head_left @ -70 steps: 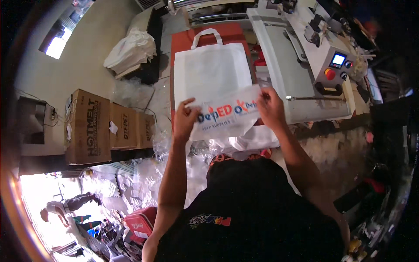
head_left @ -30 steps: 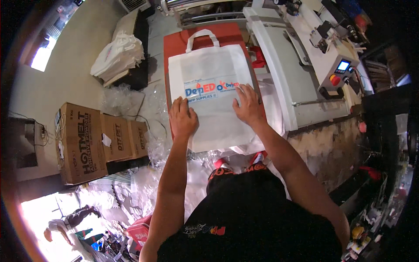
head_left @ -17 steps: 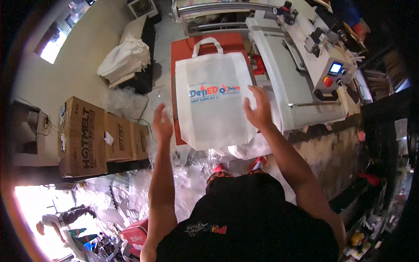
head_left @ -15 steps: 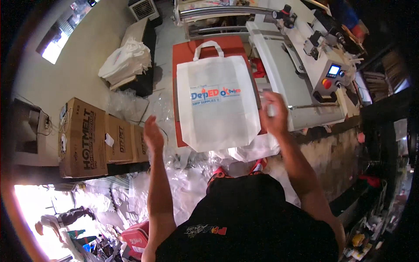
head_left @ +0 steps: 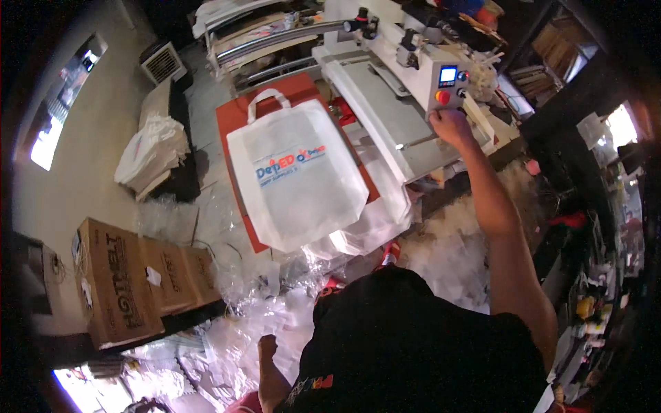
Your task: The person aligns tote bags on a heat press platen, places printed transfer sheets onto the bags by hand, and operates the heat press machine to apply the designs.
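A strip of grey floor (head_left: 206, 127) runs along the left of the red board (head_left: 301, 89); just past its right edge stands the machine (head_left: 361, 86). Our white bag (head_left: 306, 206) lies flat on the board, its bottom reaching past the near edge, its handle loop toward the far one, blue and red print across the middle. Our left hand (head_left: 267, 345), nearer us than the board, is curled; our right hand (head_left: 451, 127), right of the board, curls at the control box (head_left: 446, 86), its grip unclear.
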Action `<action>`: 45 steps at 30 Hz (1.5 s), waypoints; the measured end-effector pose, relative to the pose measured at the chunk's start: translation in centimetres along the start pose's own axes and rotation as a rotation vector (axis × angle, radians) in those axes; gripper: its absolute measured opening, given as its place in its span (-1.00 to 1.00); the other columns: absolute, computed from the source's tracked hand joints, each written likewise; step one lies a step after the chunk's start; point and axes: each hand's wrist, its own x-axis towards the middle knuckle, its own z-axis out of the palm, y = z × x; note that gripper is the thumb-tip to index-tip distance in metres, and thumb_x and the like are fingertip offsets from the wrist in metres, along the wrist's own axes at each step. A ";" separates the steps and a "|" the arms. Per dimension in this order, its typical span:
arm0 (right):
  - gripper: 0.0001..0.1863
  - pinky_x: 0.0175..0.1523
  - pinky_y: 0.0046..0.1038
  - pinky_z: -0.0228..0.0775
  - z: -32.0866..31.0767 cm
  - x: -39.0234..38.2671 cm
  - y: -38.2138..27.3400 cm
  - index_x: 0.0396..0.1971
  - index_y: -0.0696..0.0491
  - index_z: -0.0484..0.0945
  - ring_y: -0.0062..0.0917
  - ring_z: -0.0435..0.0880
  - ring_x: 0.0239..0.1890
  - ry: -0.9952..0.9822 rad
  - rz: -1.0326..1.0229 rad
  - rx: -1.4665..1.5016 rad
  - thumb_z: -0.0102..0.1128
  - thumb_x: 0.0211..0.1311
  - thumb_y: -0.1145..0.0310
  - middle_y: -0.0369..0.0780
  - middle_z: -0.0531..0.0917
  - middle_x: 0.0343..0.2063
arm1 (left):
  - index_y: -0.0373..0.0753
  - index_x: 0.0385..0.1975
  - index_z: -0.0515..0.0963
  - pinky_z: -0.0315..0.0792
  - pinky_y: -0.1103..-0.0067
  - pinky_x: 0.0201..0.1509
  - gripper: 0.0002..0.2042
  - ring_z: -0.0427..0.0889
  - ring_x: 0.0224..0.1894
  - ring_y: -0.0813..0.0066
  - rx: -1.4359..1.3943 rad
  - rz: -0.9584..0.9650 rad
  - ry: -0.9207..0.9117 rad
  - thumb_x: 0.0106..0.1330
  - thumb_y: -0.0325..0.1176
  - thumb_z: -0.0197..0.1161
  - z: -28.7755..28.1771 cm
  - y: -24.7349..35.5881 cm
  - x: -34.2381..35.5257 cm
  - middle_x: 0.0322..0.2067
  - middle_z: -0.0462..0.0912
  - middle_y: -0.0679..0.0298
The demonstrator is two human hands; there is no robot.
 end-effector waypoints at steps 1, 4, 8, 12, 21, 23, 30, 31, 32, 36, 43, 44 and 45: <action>-0.43 -0.04 -0.03 0.52 0.0 -0.5 -0.5 -0.39 0.15 0.68 0.03 0.70 -0.29 -0.016 -0.013 -0.002 -0.13 0.38 -0.05 0.11 0.68 -0.44 | -0.13 -0.38 0.58 0.47 0.42 -0.55 -0.93 0.65 -0.49 0.37 -0.303 -0.384 -0.103 0.24 -0.32 0.28 0.9 0.8 -1.8 -0.51 0.59 0.33; -0.41 -0.03 -0.03 0.52 -0.8 -1.0 -1.7 -0.35 0.13 0.70 0.03 0.70 -0.24 -0.122 0.066 -0.034 -0.17 0.38 -0.07 0.07 0.70 -0.39 | -0.13 -0.28 0.60 0.44 0.44 -0.60 -0.87 0.69 -0.47 0.35 -0.491 -0.818 -0.142 0.31 -0.25 0.23 2.1 3.6 -4.5 -0.45 0.64 0.31; -0.44 -0.09 -0.05 0.50 -0.7 -1.7 -8.4 -0.41 0.14 0.70 0.02 0.68 -0.24 -0.074 -0.116 0.032 -0.02 0.37 -0.08 0.06 0.69 -0.38 | -0.06 -0.11 0.58 0.40 0.46 -0.58 -0.80 0.66 -0.49 0.30 -0.634 -0.830 -0.022 0.36 -0.18 0.18 2.4 2.0 -6.0 -0.36 0.66 0.30; -0.51 -0.24 -0.04 0.47 0.2 -3.2 -10.7 -0.53 0.13 0.66 0.00 0.67 -0.39 0.060 -0.349 0.245 0.12 0.34 -0.02 0.04 0.65 -0.51 | -0.04 -0.10 0.57 0.38 0.44 -0.57 -0.79 0.65 -0.49 0.33 -0.469 -0.754 0.097 0.37 -0.16 0.17 4.8 7.6 -2.5 -0.28 0.67 0.30; -0.58 -0.31 -0.05 0.51 1.0 -4.8 -19.1 -0.60 0.06 0.59 -0.08 0.69 -0.49 -0.005 -0.643 0.420 0.12 0.32 0.05 -0.06 0.65 -0.61 | -0.12 -0.24 0.56 0.43 0.57 -0.56 -0.81 0.68 -0.40 0.49 -0.731 -0.768 0.020 0.27 -0.22 0.34 11.6 14.5 -2.5 -0.34 0.62 0.39; -0.58 -0.30 -0.06 0.54 0.3 -5.1 -19.4 -0.57 0.05 0.61 -0.11 0.70 -0.51 0.013 -0.688 0.438 0.09 0.33 0.05 -0.06 0.65 -0.62 | -0.13 -0.21 0.55 0.44 0.55 -0.54 -0.80 0.68 -0.40 0.47 -0.664 -0.763 -0.058 0.27 -0.23 0.33 13.4 14.9 -3.3 -0.32 0.63 0.37; -0.64 -0.31 -0.12 0.53 1.6 -5.4 -20.4 -0.54 0.05 0.59 -0.17 0.70 -0.50 0.071 -0.738 0.474 0.16 0.29 0.07 -0.13 0.66 -0.61 | -0.14 -0.10 0.52 0.49 0.48 -0.50 -0.75 0.68 -0.40 0.42 -0.149 -0.374 -0.220 0.28 -0.25 0.30 18.7 13.9 -10.8 -0.28 0.65 0.31; -0.64 -0.31 -0.12 0.53 1.5 -5.2 -20.3 -0.54 0.05 0.59 -0.17 0.70 -0.50 0.073 -0.737 0.478 0.16 0.29 0.07 -0.13 0.66 -0.61 | -0.15 -0.09 0.52 0.50 0.47 -0.49 -0.74 0.68 -0.40 0.41 -0.060 -0.271 -0.221 0.28 -0.25 0.29 18.9 13.7 -11.3 -0.27 0.65 0.30; -0.67 -0.26 -0.10 0.52 1.2 -5.3 -20.3 -0.48 0.07 0.59 -0.16 0.71 -0.44 0.029 -0.766 0.486 0.17 0.28 0.10 -0.11 0.67 -0.55 | -0.15 -0.07 0.51 0.50 0.46 -0.48 -0.73 0.68 -0.40 0.41 0.023 -0.162 -0.211 0.28 -0.25 0.29 19.1 13.7 -11.7 -0.26 0.66 0.29; -0.76 -0.13 -0.06 0.39 1.1 -5.4 -17.2 -0.37 0.08 0.57 -0.13 0.65 -0.27 0.013 -0.784 0.473 0.27 0.22 0.20 -0.10 0.66 -0.39 | -0.16 -0.08 0.52 0.50 0.45 -0.53 -0.74 0.67 -0.44 0.39 -0.124 0.000 -0.247 0.28 -0.25 0.25 17.0 13.3 -9.5 -0.31 0.65 0.25; -0.79 -0.11 -0.09 0.32 0.6 -6.4 -18.6 -0.36 0.08 0.54 -0.14 0.60 -0.28 0.118 -0.774 0.509 0.30 0.20 0.26 -0.14 0.62 -0.40 | -0.17 -0.22 0.59 0.60 0.32 -0.30 -0.78 0.68 -0.28 0.19 -0.058 -0.362 0.042 0.17 -0.31 0.36 11.4 12.2 -1.4 -0.29 0.68 0.15; -0.80 -0.08 -0.10 0.31 0.5 -6.6 -18.8 -0.36 0.07 0.55 -0.16 0.61 -0.26 0.091 -0.741 0.494 0.30 0.20 0.25 -0.15 0.64 -0.40 | -0.14 -0.27 0.59 0.60 0.26 -0.24 -0.76 0.68 -0.23 0.13 0.330 -0.083 0.055 0.07 -0.32 0.43 11.2 12.7 -0.2 -0.30 0.68 0.12; -0.80 -0.05 -0.10 0.30 0.6 -6.9 -19.6 -0.36 0.06 0.56 -0.18 0.61 -0.24 0.068 -0.715 0.491 0.30 0.20 0.25 -0.15 0.65 -0.41 | -0.11 -0.33 0.59 0.60 0.21 -0.17 -0.72 0.67 -0.18 0.07 0.568 0.080 0.133 -0.04 -0.33 0.51 11.0 12.9 0.0 -0.31 0.68 0.08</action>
